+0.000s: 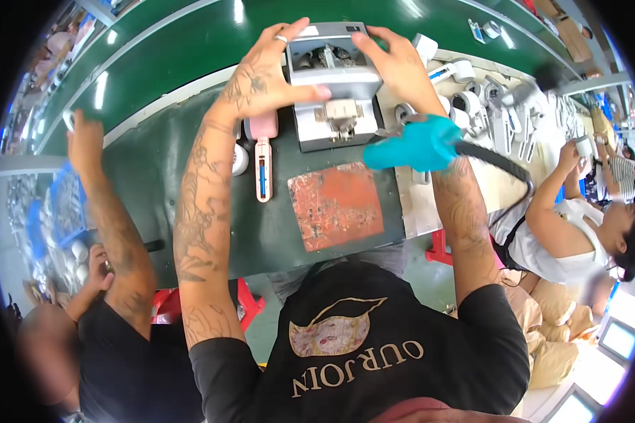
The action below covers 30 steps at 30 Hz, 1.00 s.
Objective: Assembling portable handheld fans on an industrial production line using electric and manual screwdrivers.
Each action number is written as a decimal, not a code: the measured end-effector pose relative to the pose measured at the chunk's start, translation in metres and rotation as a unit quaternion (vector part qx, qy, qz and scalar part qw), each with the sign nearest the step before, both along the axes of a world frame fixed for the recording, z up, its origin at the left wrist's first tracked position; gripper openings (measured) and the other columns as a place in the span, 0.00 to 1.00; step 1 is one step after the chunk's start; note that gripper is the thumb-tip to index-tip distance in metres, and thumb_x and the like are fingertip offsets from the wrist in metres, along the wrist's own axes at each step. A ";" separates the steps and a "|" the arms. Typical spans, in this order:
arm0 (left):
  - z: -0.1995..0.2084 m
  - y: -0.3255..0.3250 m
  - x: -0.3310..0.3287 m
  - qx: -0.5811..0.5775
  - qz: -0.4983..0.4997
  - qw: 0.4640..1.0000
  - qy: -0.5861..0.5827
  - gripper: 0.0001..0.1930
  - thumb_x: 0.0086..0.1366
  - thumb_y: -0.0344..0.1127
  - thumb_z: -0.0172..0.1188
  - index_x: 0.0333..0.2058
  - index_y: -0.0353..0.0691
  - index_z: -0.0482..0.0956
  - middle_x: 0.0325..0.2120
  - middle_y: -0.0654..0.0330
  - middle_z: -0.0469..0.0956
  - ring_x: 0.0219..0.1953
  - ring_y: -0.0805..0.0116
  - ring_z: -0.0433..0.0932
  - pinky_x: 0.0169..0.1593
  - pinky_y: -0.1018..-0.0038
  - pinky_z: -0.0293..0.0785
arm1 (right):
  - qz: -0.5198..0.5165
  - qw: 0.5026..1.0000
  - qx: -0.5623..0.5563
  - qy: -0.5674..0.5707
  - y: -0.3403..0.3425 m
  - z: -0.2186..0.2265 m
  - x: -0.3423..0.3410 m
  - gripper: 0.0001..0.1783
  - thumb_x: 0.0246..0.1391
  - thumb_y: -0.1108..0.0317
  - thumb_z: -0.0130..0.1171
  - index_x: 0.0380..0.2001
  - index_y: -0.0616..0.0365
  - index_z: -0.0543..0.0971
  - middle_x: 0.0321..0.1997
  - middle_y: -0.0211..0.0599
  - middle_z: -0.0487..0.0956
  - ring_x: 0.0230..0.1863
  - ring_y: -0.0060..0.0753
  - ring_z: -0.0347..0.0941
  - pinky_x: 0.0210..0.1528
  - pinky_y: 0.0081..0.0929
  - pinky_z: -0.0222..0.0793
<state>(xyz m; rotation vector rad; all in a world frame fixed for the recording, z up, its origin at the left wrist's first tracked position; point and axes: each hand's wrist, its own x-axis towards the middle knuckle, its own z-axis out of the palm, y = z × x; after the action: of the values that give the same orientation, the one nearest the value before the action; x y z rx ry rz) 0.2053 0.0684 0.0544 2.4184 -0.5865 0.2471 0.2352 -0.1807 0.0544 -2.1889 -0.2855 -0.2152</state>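
A grey metal box with an open face and dark parts inside (331, 79) stands on the far side of the bench, above a silver fixture (337, 127). My left hand (262, 76) grips its left side, thumb stretched across the lower front edge. On the opposite side my right hand (396, 67) holds it, thumb at the upper right corner. A teal hand tool (420, 144) with a black cord overlaps my right forearm; what supports it is hidden. A handheld device with a pink head and white handle (263, 158) lies left of the fixture, beside a white round part (240, 161).
A worn reddish square mat (336, 206) lies on the dark green bench top (204, 211). Many white parts (501, 113) crowd the right side. Behind runs a green conveyor belt (162, 63). A co-worker's arm (116, 218) is at left; another person (571, 218) sits at right.
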 end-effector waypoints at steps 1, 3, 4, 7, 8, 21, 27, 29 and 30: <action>0.006 -0.002 0.007 -0.013 -0.005 1.000 0.021 0.61 0.44 0.60 0.80 0.73 0.43 0.60 0.67 0.45 0.63 0.69 0.47 0.67 0.71 0.60 0.65 | -0.001 0.999 0.005 0.033 -0.007 -0.001 0.014 0.40 0.60 0.36 0.60 0.57 0.64 0.80 0.40 0.47 0.84 0.40 0.37 0.79 0.48 0.31 0.72; 0.009 0.006 0.022 -0.093 -0.001 0.990 0.109 0.59 0.46 0.57 0.80 0.72 0.36 0.61 0.65 0.45 0.70 0.67 0.55 0.70 0.69 0.65 0.66 | 0.025 0.996 0.053 0.071 -0.001 0.013 0.012 0.39 0.60 0.35 0.60 0.57 0.63 0.80 0.46 0.50 0.84 0.48 0.44 0.78 0.54 0.33 0.71; 0.006 0.006 0.028 -0.166 -0.007 0.974 0.152 0.58 0.47 0.56 0.80 0.72 0.35 0.61 0.62 0.45 0.73 0.65 0.56 0.73 0.68 0.66 0.67 | 0.026 0.999 0.009 0.038 -0.004 0.019 0.015 0.39 0.60 0.35 0.60 0.56 0.62 0.80 0.47 0.50 0.84 0.49 0.43 0.78 0.55 0.32 0.71; -0.012 0.013 0.050 -0.257 -0.006 0.952 0.168 0.55 0.50 0.55 0.78 0.70 0.32 0.62 0.56 0.45 0.79 0.60 0.58 0.77 0.66 0.68 0.68 | 0.005 1.000 -0.008 -0.027 -0.022 0.037 0.021 0.32 0.61 0.40 0.62 0.55 0.56 0.82 0.49 0.41 0.84 0.51 0.33 0.77 0.57 0.31 0.69; -0.009 0.008 0.050 -0.249 0.017 0.953 0.173 0.54 0.51 0.58 0.77 0.70 0.33 0.64 0.56 0.46 0.79 0.60 0.58 0.77 0.66 0.68 0.68 | 0.014 0.998 0.027 -0.050 -0.036 0.033 0.021 0.28 0.62 0.46 0.62 0.55 0.56 0.82 0.50 0.39 0.84 0.52 0.33 0.76 0.59 0.30 0.68; -0.021 0.008 0.068 -0.254 0.026 0.951 0.176 0.53 0.49 0.65 0.73 0.68 0.38 0.68 0.59 0.44 0.76 0.62 0.52 0.76 0.67 0.64 0.68 | -0.109 0.988 0.091 -0.056 -0.023 0.108 0.024 0.17 0.71 0.59 0.54 0.46 0.61 0.85 0.30 0.24 0.76 0.36 0.20 0.71 0.42 0.25 0.66; -0.018 0.013 0.033 -0.245 0.002 0.966 0.087 0.53 0.45 0.54 0.81 0.67 0.36 0.68 0.63 0.46 0.70 0.67 0.51 0.68 0.70 0.61 0.64 | 0.075 0.959 0.270 -0.047 -0.011 0.081 0.033 0.19 0.75 0.61 0.50 0.46 0.70 0.78 0.28 0.29 0.71 0.30 0.23 0.65 0.34 0.23 0.60; -0.019 0.008 0.027 -0.248 -0.015 0.966 0.069 0.55 0.43 0.51 0.84 0.68 0.40 0.67 0.65 0.44 0.66 0.68 0.47 0.67 0.71 0.59 0.62 | 0.063 0.971 0.226 -0.040 -0.009 0.072 0.031 0.17 0.72 0.59 0.54 0.44 0.65 0.79 0.28 0.27 0.74 0.27 0.18 0.66 0.31 0.20 0.60; -0.021 0.006 0.026 -0.244 -0.025 0.968 0.044 0.56 0.42 0.52 0.84 0.68 0.40 0.66 0.65 0.43 0.66 0.68 0.46 0.67 0.71 0.59 0.63 | 0.060 0.974 0.212 -0.045 -0.004 0.067 0.031 0.16 0.70 0.57 0.57 0.42 0.62 0.81 0.27 0.26 0.76 0.25 0.15 0.66 0.29 0.18 0.60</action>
<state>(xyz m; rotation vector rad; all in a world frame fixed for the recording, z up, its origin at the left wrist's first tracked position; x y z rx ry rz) 0.2309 0.0745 0.0333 1.9261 -0.4792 0.2309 0.2663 -0.1850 0.1219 -1.7371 -0.3827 -0.2802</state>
